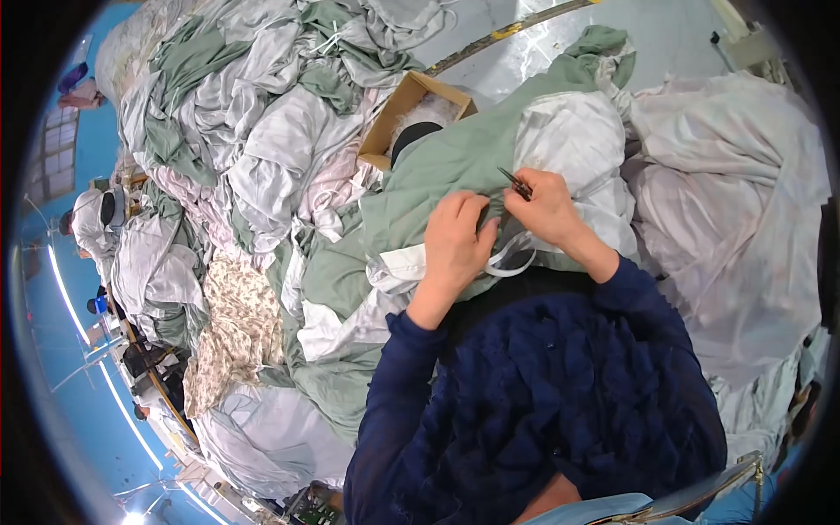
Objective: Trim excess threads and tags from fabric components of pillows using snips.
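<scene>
My right hand (551, 210) is closed round a small pair of dark thread snips (513, 180), whose tips point up and to the left. Just left of it, my left hand (455, 241) has its fingers curled down onto the green cloth (455, 166) spread in front of me. What its fingertips pinch is hidden under them. Between my wrists a loop of narrow white tape (512, 262) lies near my lap. A folded white piece of cloth (402, 267) pokes out beside my left wrist.
An open cardboard box (385, 131) with whitish stuff and a dark round thing stands beyond the green cloth. Heaped white and green fabric (280, 140) fills the left. Pale sheets (717, 201) hang at the right. A patterned cloth (232, 332) lies lower left.
</scene>
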